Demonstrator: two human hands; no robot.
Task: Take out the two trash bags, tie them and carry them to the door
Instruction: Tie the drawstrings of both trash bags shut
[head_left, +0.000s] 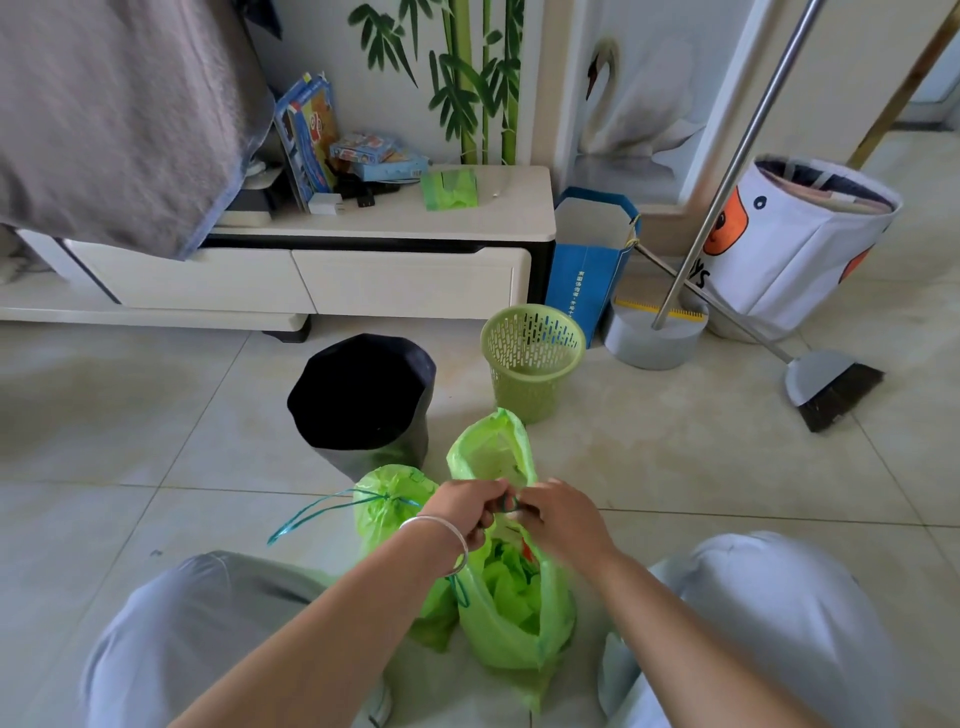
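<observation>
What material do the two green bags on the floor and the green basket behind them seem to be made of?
Right green bag: thin, translucent plastic film, as it looks; contents show through.
Left green bag: apparently the same film, wrinkled and cinched by a drawstring.
Green basket: probably rigid moulded plastic, matte, with slotted walls.

Tiled floor, bamboo-painted wall (daylit).

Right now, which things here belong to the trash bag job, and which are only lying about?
Belonging to the job:
- open green bag, its drawstring gripped by the left hand and the right hand
- tied green bag
- green basket
- black-lined bin

Lying about:
- broom
- blue paper bag
- laundry hamper
- boxes on the cabinet
</observation>
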